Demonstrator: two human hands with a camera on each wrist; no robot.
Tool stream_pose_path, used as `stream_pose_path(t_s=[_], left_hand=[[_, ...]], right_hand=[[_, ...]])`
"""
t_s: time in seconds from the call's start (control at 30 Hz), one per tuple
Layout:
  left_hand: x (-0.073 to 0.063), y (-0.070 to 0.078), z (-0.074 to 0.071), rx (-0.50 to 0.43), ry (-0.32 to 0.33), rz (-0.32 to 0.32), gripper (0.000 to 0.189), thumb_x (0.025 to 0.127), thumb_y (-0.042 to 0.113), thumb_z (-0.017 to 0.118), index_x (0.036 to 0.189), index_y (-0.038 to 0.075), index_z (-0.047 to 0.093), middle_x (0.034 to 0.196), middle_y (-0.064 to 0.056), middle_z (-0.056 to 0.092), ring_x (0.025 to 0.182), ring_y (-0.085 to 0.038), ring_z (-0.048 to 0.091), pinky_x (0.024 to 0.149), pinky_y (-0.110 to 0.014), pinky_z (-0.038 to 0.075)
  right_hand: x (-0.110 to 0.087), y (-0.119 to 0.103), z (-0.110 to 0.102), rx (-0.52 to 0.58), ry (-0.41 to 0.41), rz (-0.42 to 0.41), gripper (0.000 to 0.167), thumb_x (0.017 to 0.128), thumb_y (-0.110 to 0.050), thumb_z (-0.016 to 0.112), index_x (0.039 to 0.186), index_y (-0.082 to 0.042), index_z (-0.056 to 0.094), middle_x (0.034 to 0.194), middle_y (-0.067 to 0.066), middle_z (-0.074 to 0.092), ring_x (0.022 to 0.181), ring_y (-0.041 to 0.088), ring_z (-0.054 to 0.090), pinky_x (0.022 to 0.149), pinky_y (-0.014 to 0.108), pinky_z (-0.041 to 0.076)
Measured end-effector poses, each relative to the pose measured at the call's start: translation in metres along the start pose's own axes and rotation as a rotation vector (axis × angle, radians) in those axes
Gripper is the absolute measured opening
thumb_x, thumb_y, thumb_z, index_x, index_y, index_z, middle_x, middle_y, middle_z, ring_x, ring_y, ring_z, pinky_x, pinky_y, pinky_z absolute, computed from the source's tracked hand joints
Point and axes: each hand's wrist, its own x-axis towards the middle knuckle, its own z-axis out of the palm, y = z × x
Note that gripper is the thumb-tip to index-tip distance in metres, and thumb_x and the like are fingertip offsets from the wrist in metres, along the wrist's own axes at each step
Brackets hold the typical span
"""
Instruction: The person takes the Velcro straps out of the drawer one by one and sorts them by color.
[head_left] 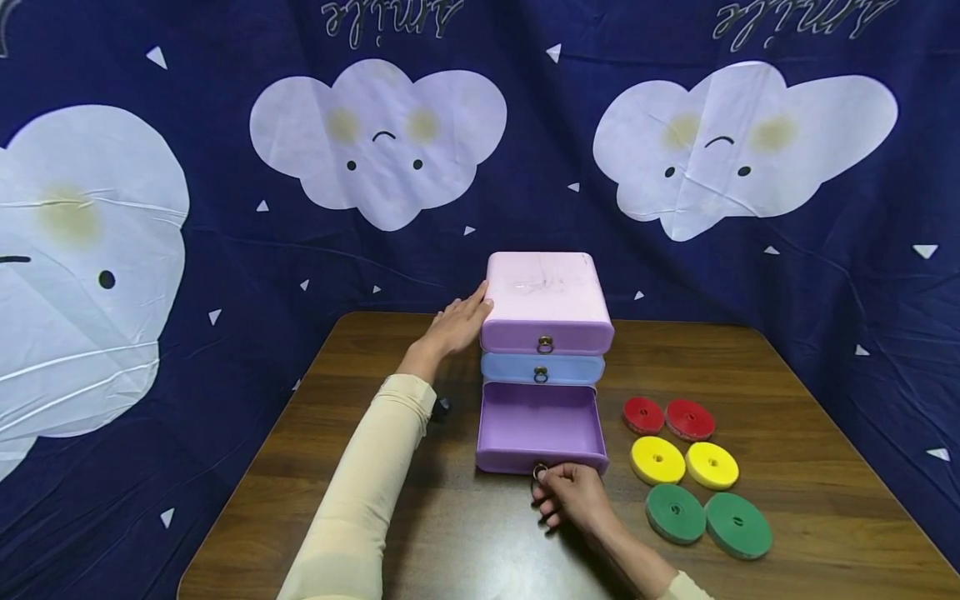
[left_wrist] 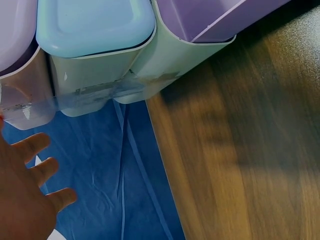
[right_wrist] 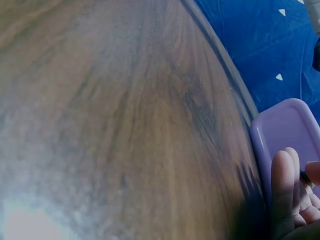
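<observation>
A small three-tier drawer unit (head_left: 550,287) with a pale pink top stands on the table. Its bottom purple drawer (head_left: 540,421) is pulled out and holds nothing. The blue middle drawer (head_left: 517,368) and the purple top drawer (head_left: 510,337) are closed. My right hand (head_left: 577,497) pinches the ring pull (head_left: 540,472) of the bottom drawer between thumb and finger. With fingers extended, my left hand (head_left: 459,325) rests against the unit's upper left side. In the left wrist view its spread fingers (left_wrist: 45,171) show beside the unit's wall.
Right of the unit lie rolled strips in pairs: red (head_left: 690,420), yellow (head_left: 657,461) and green (head_left: 738,525). A small black object (head_left: 441,408) sits by the left forearm. Behind the wooden table (head_left: 450,533) hangs a dark blue cloth (head_left: 540,167) with clouds.
</observation>
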Motion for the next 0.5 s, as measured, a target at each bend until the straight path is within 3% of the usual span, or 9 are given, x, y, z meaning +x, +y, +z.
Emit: stream_pose_path(t_s=[0.5], left_hand=[[0.002, -0.001, 0.001, 0.008, 0.005, 0.004, 0.057, 0.096, 0.063, 0.010, 0.148, 0.045, -0.002, 0.159, 0.003, 0.018, 0.148, -0.029, 0.009, 0.118, -0.054, 0.007]], right_hand=[[0.027, -0.010, 0.003, -0.003, 0.127, -0.031, 0.018, 0.090, -0.009, 0.055, 0.087, 0.006, 0.063, 0.066, 0.006, 0.069, 0.046, 0.011, 0.059, 0.044, 0.034, 0.053]])
